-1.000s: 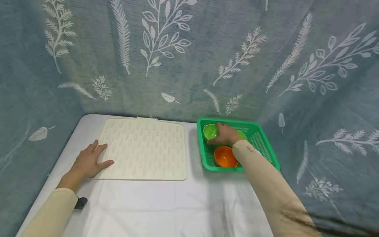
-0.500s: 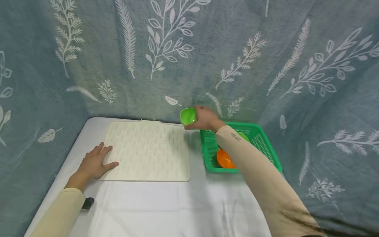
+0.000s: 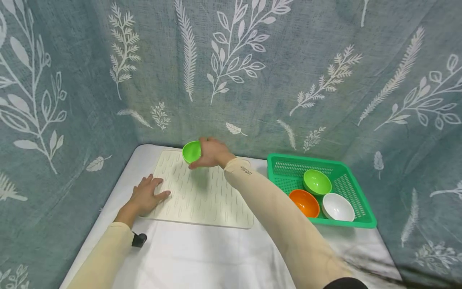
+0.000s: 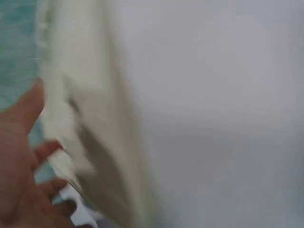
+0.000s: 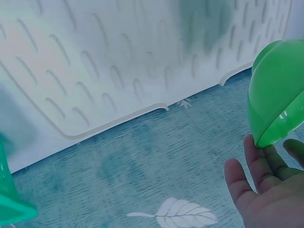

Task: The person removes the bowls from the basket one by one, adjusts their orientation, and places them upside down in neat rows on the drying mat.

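Observation:
My right hand (image 3: 212,153) grips a light green bowl (image 3: 191,152) by its rim, above the far part of a cream drying mat (image 3: 202,200) with raised ridges. In the right wrist view the same bowl (image 5: 280,90) is tilted, its rim pinched between fingers and thumb. At the mat's left edge is my left hand (image 3: 146,196), fingers spread and holding nothing. The left wrist view is blurred; there the left hand (image 4: 23,175) shows beside the mat (image 4: 90,118).
A green slotted basket (image 3: 276,170) stands right of the mat. Inside it sit another green bowl (image 3: 317,182), an orange bowl (image 3: 304,204) and a white bowl (image 3: 338,207). Behind the white-covered table (image 3: 223,257) hangs a leaf-patterned curtain (image 3: 252,100).
My right hand has lifted the green bowl out of the basket and carried it left over the mat. The left hand stays at the mat's left edge; the head view has shifted.

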Tool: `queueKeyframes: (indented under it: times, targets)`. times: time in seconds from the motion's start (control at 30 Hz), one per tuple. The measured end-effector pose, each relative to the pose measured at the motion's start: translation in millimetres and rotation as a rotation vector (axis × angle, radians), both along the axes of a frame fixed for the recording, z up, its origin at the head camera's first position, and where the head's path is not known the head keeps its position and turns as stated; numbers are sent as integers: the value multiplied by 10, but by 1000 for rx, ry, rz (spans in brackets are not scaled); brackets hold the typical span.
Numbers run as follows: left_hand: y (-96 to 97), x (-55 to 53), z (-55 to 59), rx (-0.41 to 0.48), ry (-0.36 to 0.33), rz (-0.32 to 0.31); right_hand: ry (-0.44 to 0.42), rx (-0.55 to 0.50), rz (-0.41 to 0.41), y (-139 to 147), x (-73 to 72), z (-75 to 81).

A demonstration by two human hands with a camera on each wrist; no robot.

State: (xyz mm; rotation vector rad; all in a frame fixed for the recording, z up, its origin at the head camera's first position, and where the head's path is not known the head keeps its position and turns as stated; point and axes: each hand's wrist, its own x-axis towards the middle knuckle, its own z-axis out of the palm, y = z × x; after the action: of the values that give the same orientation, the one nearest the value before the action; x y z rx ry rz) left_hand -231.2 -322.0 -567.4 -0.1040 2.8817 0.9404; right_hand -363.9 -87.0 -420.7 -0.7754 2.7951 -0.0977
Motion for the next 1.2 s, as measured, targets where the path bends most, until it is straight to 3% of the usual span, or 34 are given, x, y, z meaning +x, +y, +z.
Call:
queueKeyframes:
  times: [0.07, 0.17, 0.23, 0.27, 0.33, 0.43, 0.5, 0.57, 0.67, 0.8, 0.9, 1.03, 1.2]
  targets:
    - [136, -85, 123, 258, -14, 90, -4, -26, 2, 1, 20, 17]
    - [394, -286, 284, 905, -40, 187, -4, -87, 9, 51, 37, 53]
    - [595, -428, 375, 1342, -111, 229, -6, -135, 16, 105, 42, 70]
    - [696, -494, 404, 1513, -161, 231, -10, -158, 18, 135, 43, 76]
    - [894, -609, 457, 1755, -251, 218, -23, -207, 26, 197, 43, 79]
    - [1123, -731, 530, 1915, -280, 200, -50, -281, 33, 283, 22, 67]
    - [1198, -786, 580, 1873, -219, 189, -62, -331, 40, 336, -3, 57]
    - [1203, -820, 631, 1697, -118, 187, -62, -357, 43, 393, -32, 36]
    - [1144, -851, 703, 1248, 29, 151, -27, -361, 57, 484, -58, -14]
    - [1037, -898, 775, 671, 187, 69, 89, -328, 67, 554, -79, -178]
    - [1013, -950, 778, 361, 266, 10, 148, -307, 28, 551, -72, -376]
    - [1082, -1013, 672, 107, 302, -50, 159, -276, -80, 532, -31, -705]
    - [1152, -953, 389, 27, 260, -64, 119, -254, -164, 487, 65, -1118]
